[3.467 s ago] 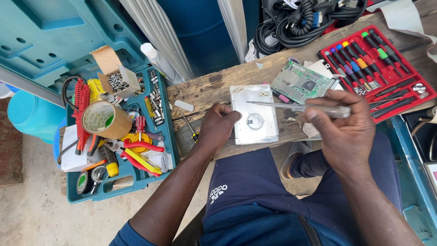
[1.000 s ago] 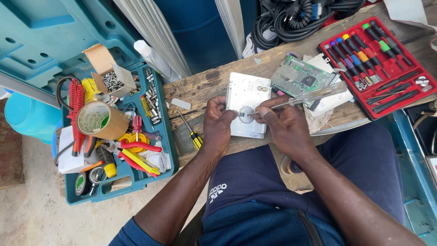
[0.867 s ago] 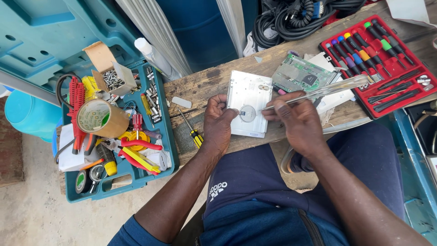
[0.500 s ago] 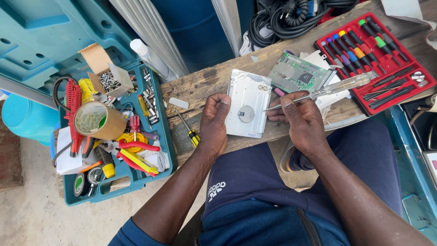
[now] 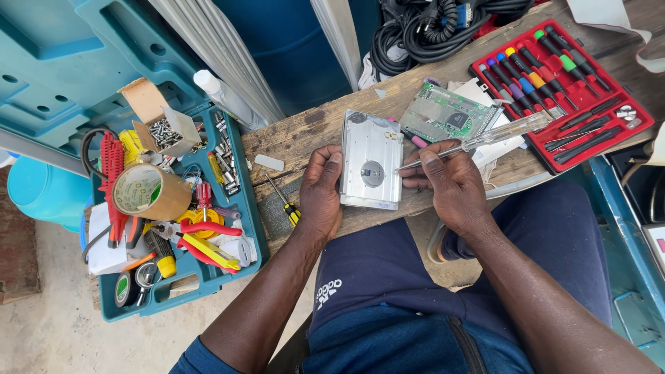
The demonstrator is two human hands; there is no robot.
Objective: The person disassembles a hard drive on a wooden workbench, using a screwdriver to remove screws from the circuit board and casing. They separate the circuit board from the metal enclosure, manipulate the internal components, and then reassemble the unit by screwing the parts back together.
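Your left hand (image 5: 320, 190) grips the silver drive (image 5: 371, 161) at its 9 o'clock edge; your right hand (image 5: 449, 179) pinches a clear-handled screwdriver (image 5: 478, 140) (bench (image 5: 305, 133) bare toward 10 o'clock).

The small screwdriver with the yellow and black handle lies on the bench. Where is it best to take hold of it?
Probably by the handle of the small screwdriver, coming from above. It is the thick end, near the bench edge, and the thin shaft points away. The left hand is beside it.

Silver hard drive (image 5: 371, 161) flat on wooden bench, clear-handled screwdriver (image 5: 485, 137) slanting, tip on its right edge
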